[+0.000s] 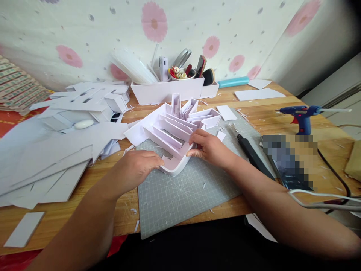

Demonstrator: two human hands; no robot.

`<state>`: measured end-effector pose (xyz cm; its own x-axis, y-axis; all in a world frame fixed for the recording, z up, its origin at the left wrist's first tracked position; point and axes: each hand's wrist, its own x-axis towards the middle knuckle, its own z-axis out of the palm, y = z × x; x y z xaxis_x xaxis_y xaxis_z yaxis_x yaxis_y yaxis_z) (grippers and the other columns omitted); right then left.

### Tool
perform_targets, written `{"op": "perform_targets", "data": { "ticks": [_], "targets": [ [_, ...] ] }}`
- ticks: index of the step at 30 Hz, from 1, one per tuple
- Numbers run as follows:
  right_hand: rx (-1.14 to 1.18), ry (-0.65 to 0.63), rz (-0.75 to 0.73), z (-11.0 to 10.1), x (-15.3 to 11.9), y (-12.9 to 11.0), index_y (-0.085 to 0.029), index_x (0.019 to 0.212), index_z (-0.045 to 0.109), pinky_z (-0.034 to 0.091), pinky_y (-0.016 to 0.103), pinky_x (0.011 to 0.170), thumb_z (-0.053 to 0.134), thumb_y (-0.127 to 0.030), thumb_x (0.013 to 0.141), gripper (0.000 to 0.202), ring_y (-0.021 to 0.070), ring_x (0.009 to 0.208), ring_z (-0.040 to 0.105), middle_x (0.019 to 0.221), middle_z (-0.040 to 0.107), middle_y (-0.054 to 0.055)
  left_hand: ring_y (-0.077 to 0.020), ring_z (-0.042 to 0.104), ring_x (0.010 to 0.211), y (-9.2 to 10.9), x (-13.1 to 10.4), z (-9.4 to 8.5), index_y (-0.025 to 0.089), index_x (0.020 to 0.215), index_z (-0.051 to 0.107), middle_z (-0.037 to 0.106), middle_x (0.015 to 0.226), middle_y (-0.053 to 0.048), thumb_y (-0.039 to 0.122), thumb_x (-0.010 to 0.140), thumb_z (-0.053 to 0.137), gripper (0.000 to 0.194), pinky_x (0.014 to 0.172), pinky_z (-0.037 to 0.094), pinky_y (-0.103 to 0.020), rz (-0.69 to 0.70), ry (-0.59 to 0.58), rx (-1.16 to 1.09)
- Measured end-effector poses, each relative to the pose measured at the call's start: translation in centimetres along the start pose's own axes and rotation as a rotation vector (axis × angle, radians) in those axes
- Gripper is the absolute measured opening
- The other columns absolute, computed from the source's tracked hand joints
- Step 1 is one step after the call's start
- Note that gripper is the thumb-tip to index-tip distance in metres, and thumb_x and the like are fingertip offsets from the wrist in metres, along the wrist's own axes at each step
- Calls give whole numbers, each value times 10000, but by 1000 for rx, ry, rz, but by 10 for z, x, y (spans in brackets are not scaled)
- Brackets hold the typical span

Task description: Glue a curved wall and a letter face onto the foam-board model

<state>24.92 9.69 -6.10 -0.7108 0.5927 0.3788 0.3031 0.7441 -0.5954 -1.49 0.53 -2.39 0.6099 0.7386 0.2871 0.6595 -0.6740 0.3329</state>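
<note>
A white foam-board model (172,165) with a curved front wall and several upright partitions lies on the grey cutting mat (180,199). My left hand (138,165) pinches the near left end of its curved wall between thumb and fingers. On the right side, my right hand (207,146) grips the same wall, fingers over the top edge and thumb on the outer face. Smaller white box-like pieces (207,116) stand behind the model, and a flat white panel (141,131) lies against its left side.
A blue glue gun (301,114) stands at the right, near a black-handled tool (254,156) and a pixelated dark object (287,162). White board sheets (56,158) pile up at the left. At the back, a white organiser box (166,92) holds tools. Scraps litter the table (124,214).
</note>
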Motion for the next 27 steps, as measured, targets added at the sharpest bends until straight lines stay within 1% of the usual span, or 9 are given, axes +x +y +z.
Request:
{"op": "perform_targets", "data": {
  "ticks": [5, 9, 12, 16, 19, 24, 27],
  "targets": [
    [-34, 3, -32, 3, -3, 1, -179, 938, 610, 507, 343, 725, 659, -644, 772, 496, 234, 871, 614, 1024, 593, 106, -124, 673, 724, 0, 0, 0, 188, 867, 696, 727, 844, 0, 142, 962, 473, 247, 625, 481, -225, -7, 4, -13],
    [-135, 22, 17, 7, -4, 0, -179, 920, 598, 511, 350, 689, 665, -682, 735, 540, 238, 833, 618, 995, 589, 100, -114, 669, 715, 0, 2, 0, 188, 874, 698, 725, 838, 3, 165, 971, 484, 236, 636, 477, -214, -6, 9, -25],
    [-223, 18, 63, 10, -4, -1, -177, 916, 600, 516, 364, 689, 633, -709, 734, 563, 242, 815, 618, 969, 585, 97, -114, 676, 728, 0, 3, 0, 184, 868, 703, 728, 832, 4, 166, 968, 495, 232, 659, 486, -208, 5, 19, -33],
    [-289, 13, 81, 12, -3, -3, -168, 927, 604, 519, 365, 694, 616, -716, 739, 579, 244, 815, 618, 964, 581, 102, -118, 681, 741, -1, 4, 1, 192, 871, 708, 736, 839, 11, 110, 946, 490, 245, 672, 496, -212, 17, 30, -26],
    [-301, 14, 77, 13, -2, -3, -163, 941, 606, 517, 362, 690, 625, -697, 752, 567, 239, 814, 615, 979, 580, 106, -119, 680, 739, -2, 3, 1, 192, 872, 709, 737, 838, 9, 91, 935, 488, 251, 668, 496, -216, 35, 42, -4],
    [-305, 17, 62, 13, -2, -2, -163, 930, 607, 512, 356, 684, 646, -679, 753, 546, 231, 807, 609, 988, 580, 105, -115, 685, 768, 0, 3, 0, 189, 881, 710, 741, 854, 14, 89, 943, 482, 256, 691, 494, -211, 14, 4, 9],
    [-316, 13, 75, 13, -2, -3, -169, 929, 604, 509, 357, 676, 655, -676, 756, 539, 238, 819, 610, 987, 582, 105, -115, 690, 782, 1, 2, 0, 189, 908, 709, 751, 879, 15, 108, 955, 484, 244, 703, 496, -212, 23, -1, 37]
  ]
}}
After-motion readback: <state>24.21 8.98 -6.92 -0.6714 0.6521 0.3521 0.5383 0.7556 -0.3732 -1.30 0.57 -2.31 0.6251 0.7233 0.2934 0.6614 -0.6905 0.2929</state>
